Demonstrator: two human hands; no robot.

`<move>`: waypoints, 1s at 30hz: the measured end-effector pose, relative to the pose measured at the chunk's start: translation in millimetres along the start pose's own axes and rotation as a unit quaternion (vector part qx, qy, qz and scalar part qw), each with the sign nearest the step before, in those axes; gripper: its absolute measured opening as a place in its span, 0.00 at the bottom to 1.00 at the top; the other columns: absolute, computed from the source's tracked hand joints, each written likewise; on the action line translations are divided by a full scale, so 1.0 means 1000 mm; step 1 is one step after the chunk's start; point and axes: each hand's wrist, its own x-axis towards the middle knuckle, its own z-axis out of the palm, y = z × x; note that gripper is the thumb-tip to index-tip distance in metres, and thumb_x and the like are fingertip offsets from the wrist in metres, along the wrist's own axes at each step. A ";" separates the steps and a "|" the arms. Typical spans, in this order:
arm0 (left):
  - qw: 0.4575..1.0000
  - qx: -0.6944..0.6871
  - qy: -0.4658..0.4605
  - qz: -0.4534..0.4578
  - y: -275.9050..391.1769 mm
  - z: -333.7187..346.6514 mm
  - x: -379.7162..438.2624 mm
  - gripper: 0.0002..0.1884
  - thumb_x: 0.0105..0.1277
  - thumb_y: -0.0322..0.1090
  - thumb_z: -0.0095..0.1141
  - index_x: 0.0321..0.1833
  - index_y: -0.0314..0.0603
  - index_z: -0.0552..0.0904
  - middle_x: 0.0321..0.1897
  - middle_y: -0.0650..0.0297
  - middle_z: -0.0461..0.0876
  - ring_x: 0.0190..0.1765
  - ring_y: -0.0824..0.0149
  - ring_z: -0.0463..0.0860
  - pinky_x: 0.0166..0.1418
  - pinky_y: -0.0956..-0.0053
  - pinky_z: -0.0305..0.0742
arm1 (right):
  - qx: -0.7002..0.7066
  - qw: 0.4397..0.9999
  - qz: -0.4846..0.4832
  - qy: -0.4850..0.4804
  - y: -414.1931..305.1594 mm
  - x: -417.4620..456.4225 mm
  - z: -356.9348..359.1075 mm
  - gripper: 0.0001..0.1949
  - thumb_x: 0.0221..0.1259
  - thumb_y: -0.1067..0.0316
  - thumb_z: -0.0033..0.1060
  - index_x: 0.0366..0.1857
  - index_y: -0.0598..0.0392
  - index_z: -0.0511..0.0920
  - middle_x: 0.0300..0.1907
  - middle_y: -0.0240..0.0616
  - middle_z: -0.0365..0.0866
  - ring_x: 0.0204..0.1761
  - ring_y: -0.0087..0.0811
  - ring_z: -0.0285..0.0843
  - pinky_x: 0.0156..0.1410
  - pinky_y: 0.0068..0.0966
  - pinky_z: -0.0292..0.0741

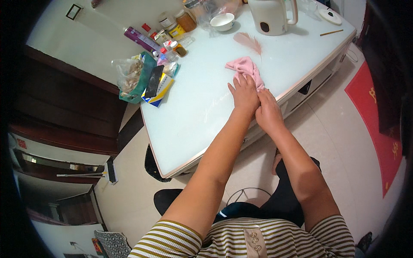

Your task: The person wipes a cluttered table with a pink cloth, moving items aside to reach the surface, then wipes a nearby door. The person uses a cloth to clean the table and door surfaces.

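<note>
A crumpled pink cloth (246,66) lies on the pale glass-topped table (193,119) in front of me. My left hand (246,95) rests on its near part, palm down with the fingers spread over the fabric. Beside it, my right hand (269,108) touches the left one, its fingertips at the cloth's near end by the table edge; whether those fingers grip any fabric is hard to tell. Just beyond the cloth lies a pink feather (248,42).
An electric kettle (269,19), a white bowl (222,22) and a thin stick (331,32) stand or lie at the far side. Jars, a purple spray can (140,38) and a green basket (138,87) with bags and boxes line the left edge. A red mat (371,122) covers floor at right.
</note>
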 end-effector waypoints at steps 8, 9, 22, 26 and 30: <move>1.000 -0.020 -0.009 -0.016 -0.030 0.001 -0.013 0.29 0.71 0.42 0.46 0.73 0.44 0.62 0.75 0.49 0.58 0.76 0.45 0.56 0.72 0.27 0.45 | -0.008 0.997 0.054 -0.051 -0.044 0.008 0.010 0.17 0.51 0.76 0.59 0.48 0.66 0.75 0.53 0.55 0.76 0.61 0.54 0.70 0.69 0.41 0.67; 0.999 -0.020 -0.015 -0.027 -0.037 -0.001 -0.018 0.28 0.71 0.41 0.45 0.73 0.44 0.62 0.75 0.50 0.58 0.76 0.45 0.56 0.72 0.27 0.45 | -0.003 0.994 0.069 -0.079 -0.052 0.007 0.011 0.17 0.51 0.75 0.60 0.47 0.65 0.76 0.53 0.54 0.76 0.61 0.53 0.71 0.68 0.41 0.68; 0.976 0.032 -0.038 -0.213 -0.179 -0.052 -0.168 0.33 0.71 0.50 0.45 0.75 0.42 0.60 0.76 0.47 0.55 0.77 0.45 0.54 0.72 0.29 0.46 | 0.114 0.956 -0.135 -0.233 -0.146 -0.045 0.103 0.10 0.50 0.74 0.57 0.38 0.57 0.76 0.41 0.50 0.80 0.48 0.53 0.78 0.49 0.47 0.76; 0.967 0.078 -0.047 -0.236 -0.190 -0.061 -0.205 0.34 0.70 0.51 0.48 0.73 0.39 0.60 0.75 0.46 0.56 0.76 0.44 0.55 0.72 0.31 0.48 | 0.152 0.935 -0.216 -0.235 -0.155 -0.071 0.117 0.11 0.50 0.75 0.55 0.39 0.59 0.75 0.44 0.50 0.79 0.49 0.52 0.77 0.49 0.44 0.77; 0.966 0.068 -0.038 -0.246 -0.184 -0.062 -0.208 0.35 0.70 0.52 0.48 0.73 0.36 0.60 0.74 0.44 0.56 0.76 0.42 0.55 0.72 0.32 0.48 | 0.176 0.926 -0.253 -0.216 -0.144 -0.079 0.120 0.11 0.51 0.73 0.56 0.39 0.61 0.75 0.47 0.53 0.76 0.51 0.51 0.78 0.50 0.42 0.79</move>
